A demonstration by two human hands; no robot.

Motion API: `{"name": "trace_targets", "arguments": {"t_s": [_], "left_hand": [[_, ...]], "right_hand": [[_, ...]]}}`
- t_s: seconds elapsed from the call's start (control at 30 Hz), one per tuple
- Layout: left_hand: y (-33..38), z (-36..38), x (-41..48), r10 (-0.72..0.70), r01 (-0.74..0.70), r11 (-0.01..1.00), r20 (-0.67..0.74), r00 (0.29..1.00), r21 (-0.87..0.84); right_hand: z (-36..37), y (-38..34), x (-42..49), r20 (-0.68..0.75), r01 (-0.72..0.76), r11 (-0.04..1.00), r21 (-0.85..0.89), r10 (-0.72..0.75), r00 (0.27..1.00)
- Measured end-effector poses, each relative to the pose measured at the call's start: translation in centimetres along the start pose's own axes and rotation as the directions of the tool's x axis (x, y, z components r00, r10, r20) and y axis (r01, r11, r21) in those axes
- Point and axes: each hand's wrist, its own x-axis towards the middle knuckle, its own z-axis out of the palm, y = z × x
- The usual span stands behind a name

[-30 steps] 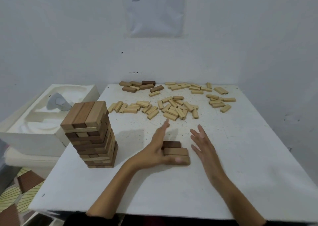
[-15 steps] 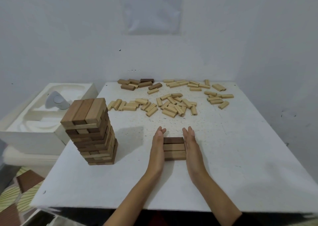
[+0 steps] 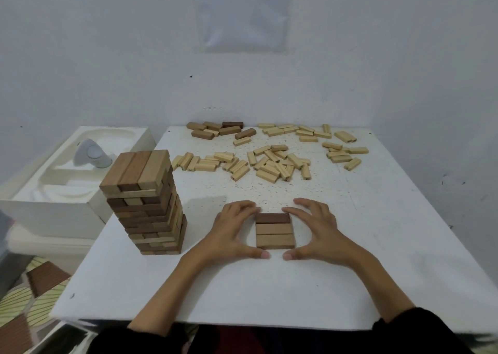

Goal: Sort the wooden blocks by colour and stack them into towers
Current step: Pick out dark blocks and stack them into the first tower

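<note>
The left hand (image 3: 231,232) and right hand (image 3: 318,232) cup a flat row (image 3: 274,231) of three blocks from either side. The fingers curve round its far corners, and the thumbs lie on the table (image 3: 377,245) just before its near edge, tips pointing at each other but apart. Whether the thumbs touch the wood I cannot tell. Neither hand lifts the row; it lies flat on the table.

The white table fills most of the view and stands in a corner of the wall (image 3: 107,57). A paper (image 3: 242,16) hangs on the wall above it (its print is too small to read). A white moulded tray (image 3: 54,205) sits left of the table, with a grey object (image 3: 90,155) lying in it.

The tower (image 3: 145,200) stands upright near the table's left edge, well apart from the hands. It is built of brown and tan blocks in crossed layers of three.

Pale blocks (image 3: 272,162) lie scattered across the far half of the table, some in a loose heap at the middle and others towards the right. A smaller cluster of brown blocks (image 3: 215,131) lies at the far edge, left of centre.

In the row, the far block (image 3: 272,218) is dark brown and the two nearer ones are lighter, all touching side by side.
</note>
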Motion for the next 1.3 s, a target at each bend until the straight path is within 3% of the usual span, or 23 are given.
{"name": "trace_targets", "arguments": {"t_s": [0.33, 0.57, 0.97, 1.3], "left_hand": [[0.7, -1.2, 0.4, 0.054, -0.060, 0.993, -0.054, 0.997, -0.105], [4.3, -5.3, 1.3, 0.106, -0.125, 0.982, -0.134, 0.985, -0.139], [12.1, -16.6, 2.6, 0.305, -0.262, 0.947, -0.270, 0.913, 0.184], [8.0, -23.3, -2.2, 0.176, -0.104, 0.956, -0.251, 0.952, 0.275]], "right_hand": [[-0.6, -0.3, 0.0, -0.107, 0.101, 0.991, 0.083, -0.092, 0.990], [-5.0, -2.9, -0.2, -0.235, 0.194, 0.974, 0.113, -0.164, 0.958], [-14.6, -10.9, 0.8, -0.396, 0.368, 0.929, 0.032, -0.326, 0.858], [-11.8, -17.8, 5.2, -0.318, 0.429, 0.903, 0.007, -0.404, 0.858]]}}
